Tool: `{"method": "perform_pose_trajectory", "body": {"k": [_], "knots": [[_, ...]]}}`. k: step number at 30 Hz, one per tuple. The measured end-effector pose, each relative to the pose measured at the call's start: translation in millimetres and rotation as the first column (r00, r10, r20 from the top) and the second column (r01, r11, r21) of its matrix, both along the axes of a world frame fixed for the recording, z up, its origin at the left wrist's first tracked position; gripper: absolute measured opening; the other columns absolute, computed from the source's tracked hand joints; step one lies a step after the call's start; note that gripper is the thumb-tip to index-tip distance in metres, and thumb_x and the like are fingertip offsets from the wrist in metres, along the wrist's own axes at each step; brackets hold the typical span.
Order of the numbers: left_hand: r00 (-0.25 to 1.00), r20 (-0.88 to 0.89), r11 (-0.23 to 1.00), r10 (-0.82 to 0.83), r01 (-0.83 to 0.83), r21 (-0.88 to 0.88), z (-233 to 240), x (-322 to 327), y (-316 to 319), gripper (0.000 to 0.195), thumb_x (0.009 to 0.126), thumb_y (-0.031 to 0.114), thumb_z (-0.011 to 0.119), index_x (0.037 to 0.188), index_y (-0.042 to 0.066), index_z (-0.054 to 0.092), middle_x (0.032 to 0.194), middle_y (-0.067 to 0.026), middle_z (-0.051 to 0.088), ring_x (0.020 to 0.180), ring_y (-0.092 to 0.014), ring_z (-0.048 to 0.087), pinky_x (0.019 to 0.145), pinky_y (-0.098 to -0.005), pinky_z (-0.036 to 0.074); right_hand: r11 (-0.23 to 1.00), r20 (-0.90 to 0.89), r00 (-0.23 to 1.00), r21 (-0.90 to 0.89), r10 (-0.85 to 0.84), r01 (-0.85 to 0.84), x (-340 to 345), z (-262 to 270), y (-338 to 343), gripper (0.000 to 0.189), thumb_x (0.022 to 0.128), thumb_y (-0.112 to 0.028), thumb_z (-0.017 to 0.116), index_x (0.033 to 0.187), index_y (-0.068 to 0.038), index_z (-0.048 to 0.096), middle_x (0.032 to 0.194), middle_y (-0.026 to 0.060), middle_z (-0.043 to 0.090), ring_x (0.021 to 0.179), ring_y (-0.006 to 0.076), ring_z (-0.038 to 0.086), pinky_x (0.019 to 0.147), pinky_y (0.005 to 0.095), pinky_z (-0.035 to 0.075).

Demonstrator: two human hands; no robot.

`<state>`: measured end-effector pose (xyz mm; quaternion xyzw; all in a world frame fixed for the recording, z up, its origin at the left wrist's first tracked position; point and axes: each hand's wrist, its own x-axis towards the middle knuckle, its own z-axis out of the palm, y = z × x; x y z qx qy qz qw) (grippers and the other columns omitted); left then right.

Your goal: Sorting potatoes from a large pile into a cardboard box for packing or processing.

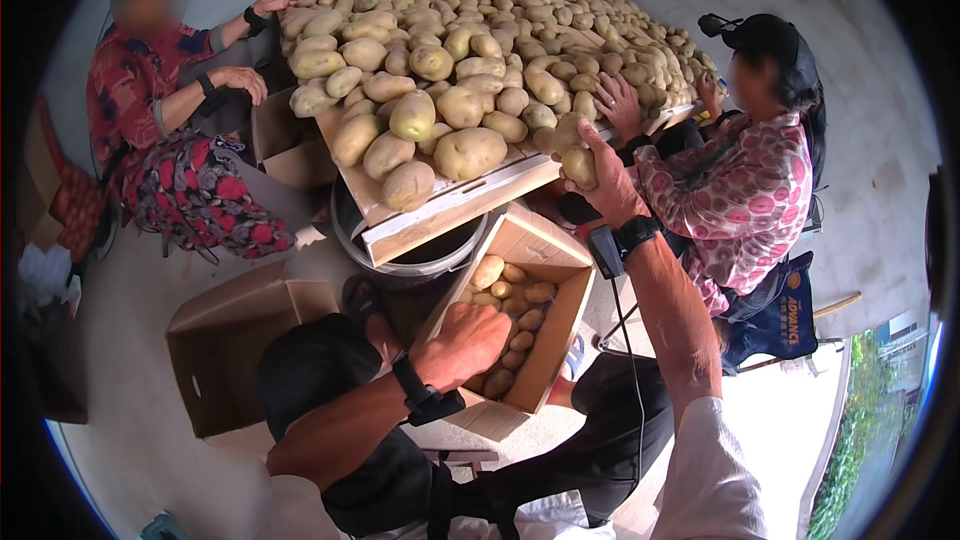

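Observation:
My right hand (609, 181) grips a potato (580, 167) at the right front corner of a wooden board (450, 214) heaped with potatoes. Another potato (568, 135) shows right behind its fingers; whether it is also held I cannot tell. Below, my left hand (474, 331) is over an open cardboard box (559, 360), its fingers curled downward. My fingertips there are hidden, so I cannot see whether they hold anything. Several smaller potatoes (517, 341) lie inside that box, which stands tilted between my legs.
A dark bucket (349, 232) stands under the board's front. Another open cardboard box (225, 360) is at left. One co-worker (157, 82) sits left of the heap (450, 52); another (735, 187) sits right, a hand (621, 105) on potatoes near mine. A cable (634, 390) hangs from my right wrist.

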<state>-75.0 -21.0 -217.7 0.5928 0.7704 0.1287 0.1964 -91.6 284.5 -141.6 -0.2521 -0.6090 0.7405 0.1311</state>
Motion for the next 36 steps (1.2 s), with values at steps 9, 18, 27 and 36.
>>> {"method": "perform_pose_trajectory", "body": {"k": [9,18,27,36], "knots": [[0.995,0.102,0.908,0.01,-0.052,0.415,-26,-3,-5,0.007,0.084,0.009,0.06,0.078,0.005,0.06,0.068,-0.0176,0.066,0.067,-0.038,0.069,0.06,-0.0511,0.051,0.952,-0.049,0.994,0.295,0.096,-0.077,-29,-4,71,0.081,0.079,0.002,0.082,0.151,-0.007,0.045,0.124,0.0102,0.064,0.101,0.0224,0.07,0.082,0.0361,0.057],[0.997,0.072,0.869,0.012,-0.046,0.493,-20,-7,-9,0.013,0.087,0.012,0.056,0.078,0.004,0.058,0.062,-0.0195,0.061,0.061,-0.04,0.065,0.055,-0.0512,0.049,0.871,0.044,0.999,0.49,-0.004,-0.018,-32,-22,65,0.074,0.078,0.017,0.071,0.146,-0.002,0.049,0.115,0.0108,0.067,0.097,0.0227,0.071,0.08,0.0336,0.059],[0.996,-0.075,0.937,0.049,-0.02,0.349,-23,-1,-3,0.019,0.084,0.017,0.063,0.066,0.011,0.063,0.063,-0.0124,0.064,0.064,-0.031,0.068,0.057,-0.0453,0.049,0.951,-0.014,0.999,0.305,-0.035,0.037,-23,-37,66,0.045,0.098,-0.006,0.064,0.142,-0.004,0.05,0.113,0.0105,0.066,0.1,0.0245,0.072,0.069,0.0353,0.057],[1.0,-0.004,0.985,0.002,-0.001,0.172,-7,-2,-4,0.008,0.08,0.011,0.065,0.076,0.005,0.068,0.075,-0.0197,0.07,0.076,-0.037,0.072,0.066,-0.0489,0.053,0.986,-0.044,0.989,0.084,-0.143,0.147,-9,-29,29,0.041,0.095,-0.022,0.063,0.128,-0.001,0.052,0.104,0.0129,0.067,0.087,0.0268,0.07,0.062,0.0346,0.047]]}}
